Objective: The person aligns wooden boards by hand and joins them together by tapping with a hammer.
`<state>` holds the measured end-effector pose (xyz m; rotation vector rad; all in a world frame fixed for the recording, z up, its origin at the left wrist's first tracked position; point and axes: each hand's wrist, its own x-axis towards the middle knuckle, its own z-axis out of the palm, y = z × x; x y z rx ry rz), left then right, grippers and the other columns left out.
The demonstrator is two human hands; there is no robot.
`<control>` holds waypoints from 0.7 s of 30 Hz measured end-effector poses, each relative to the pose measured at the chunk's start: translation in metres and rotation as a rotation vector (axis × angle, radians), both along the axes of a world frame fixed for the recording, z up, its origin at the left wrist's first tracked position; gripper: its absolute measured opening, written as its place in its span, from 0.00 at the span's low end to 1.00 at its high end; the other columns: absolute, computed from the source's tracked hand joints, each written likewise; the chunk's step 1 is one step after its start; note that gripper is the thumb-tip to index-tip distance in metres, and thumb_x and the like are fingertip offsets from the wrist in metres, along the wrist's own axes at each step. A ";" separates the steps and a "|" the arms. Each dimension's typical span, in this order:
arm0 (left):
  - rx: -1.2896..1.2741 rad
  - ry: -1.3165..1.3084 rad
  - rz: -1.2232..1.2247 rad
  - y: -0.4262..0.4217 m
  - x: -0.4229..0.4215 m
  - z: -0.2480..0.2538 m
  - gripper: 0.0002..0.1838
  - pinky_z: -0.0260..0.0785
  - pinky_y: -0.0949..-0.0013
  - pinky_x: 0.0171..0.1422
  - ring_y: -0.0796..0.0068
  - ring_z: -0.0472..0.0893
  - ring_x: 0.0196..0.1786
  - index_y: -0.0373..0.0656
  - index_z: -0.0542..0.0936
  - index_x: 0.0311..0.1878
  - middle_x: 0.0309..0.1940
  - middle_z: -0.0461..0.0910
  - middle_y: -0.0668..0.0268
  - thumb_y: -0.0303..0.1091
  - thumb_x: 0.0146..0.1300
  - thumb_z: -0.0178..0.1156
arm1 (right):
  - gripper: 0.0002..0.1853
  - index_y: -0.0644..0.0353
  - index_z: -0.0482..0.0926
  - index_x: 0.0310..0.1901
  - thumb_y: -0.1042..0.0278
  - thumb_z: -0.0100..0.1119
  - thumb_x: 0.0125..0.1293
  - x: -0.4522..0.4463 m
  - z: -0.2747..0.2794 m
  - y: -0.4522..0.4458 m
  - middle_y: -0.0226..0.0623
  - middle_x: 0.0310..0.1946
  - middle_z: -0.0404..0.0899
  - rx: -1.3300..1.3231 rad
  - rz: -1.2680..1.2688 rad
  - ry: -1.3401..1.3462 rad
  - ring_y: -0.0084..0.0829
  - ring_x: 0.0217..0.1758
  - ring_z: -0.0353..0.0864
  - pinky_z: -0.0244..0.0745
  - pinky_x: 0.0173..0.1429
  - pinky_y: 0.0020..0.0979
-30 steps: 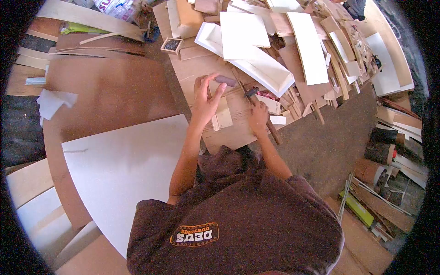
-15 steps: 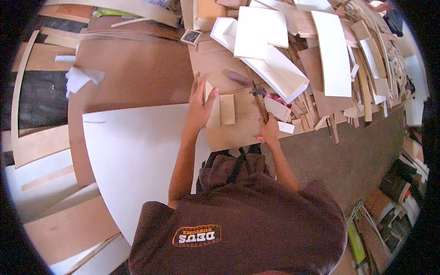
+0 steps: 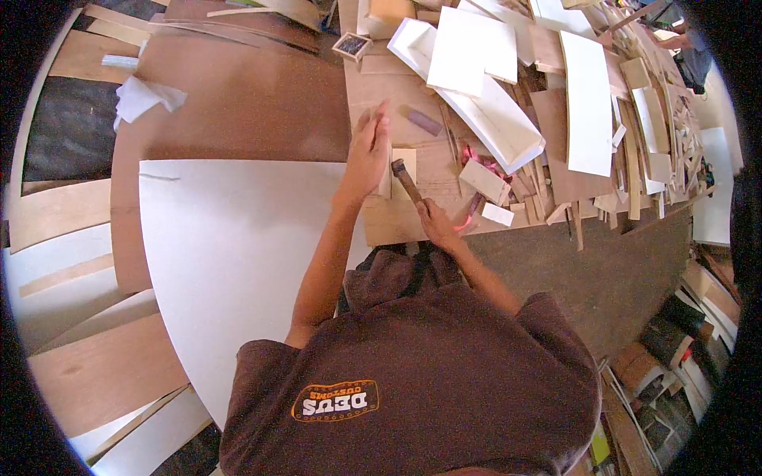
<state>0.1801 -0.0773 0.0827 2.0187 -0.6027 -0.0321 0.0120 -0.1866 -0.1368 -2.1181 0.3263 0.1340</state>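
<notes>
My right hand (image 3: 436, 222) is closed around the wooden handle of a hammer (image 3: 410, 184). The hammer's dark head lies over the pale wood blocks (image 3: 406, 157) near the table's front. My left hand (image 3: 369, 157) has its fingers stretched out, pointing away from me, beside and partly over the left block, hiding much of it. Whether the palm presses on that block cannot be made out. Beyond the blocks lies a dull purple-brown cylinder (image 3: 425, 121). To the right sit a small pale block (image 3: 485, 181) and something pink and red (image 3: 468, 155) behind it.
A large white panel (image 3: 238, 238) spreads at my left over a brown sheet (image 3: 246, 95). A small box of dark bits (image 3: 352, 46) stands at the back, near a long white trough (image 3: 492, 119). Offcuts (image 3: 635, 143) pile up at right. Another person's hand (image 3: 675, 41) shows far right.
The hammer has swung left, from beside the blocks to above them, with my right hand. My left hand's fingers have drawn closer together. The view has shifted slightly.
</notes>
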 end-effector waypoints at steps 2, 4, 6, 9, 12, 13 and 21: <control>-0.016 -0.002 -0.008 0.001 0.001 -0.005 0.23 0.58 0.59 0.71 0.50 0.68 0.67 0.39 0.69 0.67 0.62 0.69 0.45 0.43 0.77 0.42 | 0.22 0.66 0.69 0.51 0.51 0.42 0.76 0.000 0.037 0.008 0.50 0.25 0.75 0.079 -0.095 0.013 0.44 0.29 0.78 0.70 0.35 0.42; -0.066 0.038 -0.005 0.000 0.000 -0.006 0.24 0.56 0.58 0.72 0.49 0.66 0.67 0.39 0.69 0.67 0.62 0.69 0.44 0.45 0.77 0.41 | 0.21 0.68 0.68 0.50 0.53 0.42 0.76 -0.003 0.043 0.020 0.50 0.24 0.74 0.164 -0.195 0.033 0.43 0.27 0.77 0.69 0.32 0.42; -0.060 0.045 -0.020 0.002 0.000 -0.004 0.25 0.56 0.58 0.72 0.48 0.66 0.67 0.39 0.69 0.67 0.62 0.68 0.44 0.45 0.77 0.40 | 0.22 0.71 0.68 0.49 0.54 0.43 0.76 -0.009 0.024 0.037 0.51 0.21 0.74 0.101 -0.286 -0.250 0.48 0.25 0.76 0.67 0.29 0.42; -0.037 -0.014 -0.019 0.000 0.006 -0.010 0.26 0.57 0.58 0.71 0.48 0.68 0.66 0.40 0.69 0.67 0.62 0.69 0.44 0.47 0.77 0.40 | 0.20 0.75 0.67 0.47 0.58 0.45 0.75 -0.014 0.009 0.056 0.51 0.19 0.72 -0.035 -0.299 -0.217 0.50 0.23 0.75 0.64 0.25 0.41; -0.010 -0.005 -0.001 0.001 0.001 -0.014 0.26 0.60 0.58 0.69 0.48 0.70 0.63 0.39 0.69 0.67 0.60 0.70 0.45 0.48 0.77 0.40 | 0.17 0.72 0.68 0.45 0.60 0.45 0.75 -0.017 -0.025 0.071 0.54 0.21 0.74 -0.265 -0.195 -0.235 0.52 0.24 0.77 0.66 0.26 0.46; -0.016 0.027 0.007 0.000 0.005 -0.012 0.26 0.61 0.58 0.67 0.48 0.72 0.61 0.39 0.70 0.66 0.59 0.71 0.46 0.48 0.77 0.39 | 0.17 0.72 0.68 0.45 0.60 0.45 0.75 -0.014 -0.025 0.072 0.54 0.21 0.74 -0.265 -0.202 -0.242 0.52 0.24 0.77 0.66 0.26 0.46; -0.122 -0.013 -0.019 -0.002 0.005 -0.015 0.27 0.63 0.59 0.66 0.50 0.73 0.60 0.37 0.71 0.65 0.56 0.72 0.47 0.48 0.77 0.39 | 0.16 0.68 0.68 0.44 0.59 0.42 0.76 -0.014 -0.009 0.072 0.65 0.26 0.73 -0.003 -0.283 -0.091 0.68 0.33 0.73 0.65 0.33 0.57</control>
